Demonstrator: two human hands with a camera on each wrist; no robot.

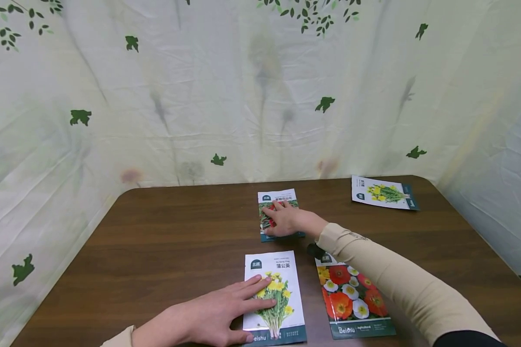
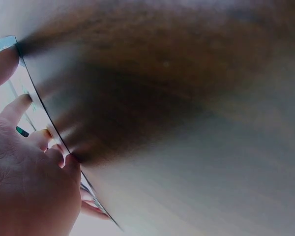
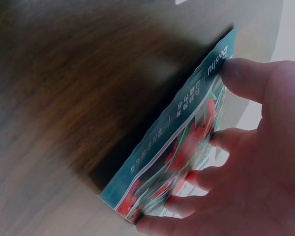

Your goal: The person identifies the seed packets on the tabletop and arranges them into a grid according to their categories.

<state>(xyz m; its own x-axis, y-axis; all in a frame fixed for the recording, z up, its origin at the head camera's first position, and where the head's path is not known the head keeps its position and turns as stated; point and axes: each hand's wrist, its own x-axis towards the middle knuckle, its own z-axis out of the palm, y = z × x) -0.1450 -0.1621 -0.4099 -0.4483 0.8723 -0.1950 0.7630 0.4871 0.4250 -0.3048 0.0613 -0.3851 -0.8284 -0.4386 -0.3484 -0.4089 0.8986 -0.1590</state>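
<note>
One red packet lies on the desk, near the middle of the back edge. The right hand is on top of it, with its fingers spread out and touching it, not curled around it.

One near yellow packet lies closer to the person, well away from the back edge. The left hand rests flat on it, with its fingers stretched over the yellow flowers and not clenched.

That makes two hands, each touching one packet.

One mixed packet, with red, orange and white flowers, is just to the right of the near yellow packet. The right sleeve hides some of it.

One far yellow packet lies sideways near the back right corner.

So there are four packets, two of them with yellow flowers. Behind the desk hangs a pale cloth with green leaves on it.
</note>
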